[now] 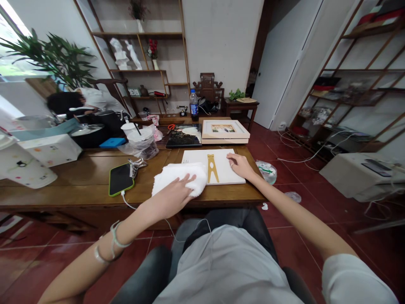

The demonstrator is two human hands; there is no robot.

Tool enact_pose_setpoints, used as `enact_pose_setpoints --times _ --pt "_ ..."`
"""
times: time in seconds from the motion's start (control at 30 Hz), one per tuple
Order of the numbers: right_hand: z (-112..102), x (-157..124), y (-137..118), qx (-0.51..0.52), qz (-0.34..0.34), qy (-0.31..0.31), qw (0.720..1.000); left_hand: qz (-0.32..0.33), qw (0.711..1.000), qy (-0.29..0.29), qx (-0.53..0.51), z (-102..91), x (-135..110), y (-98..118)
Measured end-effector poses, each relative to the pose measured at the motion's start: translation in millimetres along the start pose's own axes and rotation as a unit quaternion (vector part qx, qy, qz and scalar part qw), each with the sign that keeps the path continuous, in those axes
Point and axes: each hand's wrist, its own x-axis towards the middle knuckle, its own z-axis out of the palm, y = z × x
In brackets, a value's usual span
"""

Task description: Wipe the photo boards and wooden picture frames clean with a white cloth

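My left hand (179,192) lies on a folded white towel (167,177), fingers stretched out and slightly spread over it. The towel covers the left part of a flat white board (223,173) on the table. On the board's middle is a flat golden-yellow cat-like shape (210,169) with pointed ears, an oval hole and two long legs. At the board's right side, my right hand (239,165) has its fingers bent and close together on the edge. Its fingertips touch the board; the underside of the grip is hidden.
Behind the board are a white picture frame (226,131) and a dark glossy panel (184,136). To the left lie a charging phone (121,179), a bagged cup (141,141) and a tissue box (50,150). Beyond them a person (101,100) leans down. A clear bag (267,172) hangs right.
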Motion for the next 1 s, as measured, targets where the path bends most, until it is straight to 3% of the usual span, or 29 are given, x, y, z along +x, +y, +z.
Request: enact_pose_setpoints --times 0.23,0.37,0.53,0.63,0.73,0.9,1.0 --pt "0 0 -1 0.004 0.005 0.000 1.000 -0.017 0.999 0.031 -0.002 14.0 63 -45" --pt "0 0 0 -0.002 0.006 -0.001 1.000 -0.044 0.993 0.104 -0.014 27.4 100 -69" --pt "-1 0 0 -0.007 0.002 -0.007 1.000 -0.062 0.988 0.144 -0.015 35.7 120 -81" --pt "-1 -1 0 -0.003 -0.003 -0.005 1.000 -0.054 0.990 0.132 -0.005 33.8 119 -74" --pt "0 -1 0 -0.004 -0.003 -0.003 1.000 -0.043 0.992 0.117 -0.001 27.7 108 -54" --pt "0 -1 1 -0.002 -0.007 -0.001 1.000 -0.036 0.996 0.075 0.031 15.1 67 -9" --pt "0 0 1 0.002 -0.004 0.000 1.000 -0.012 0.997 0.065 0.025 11.8 41 6"
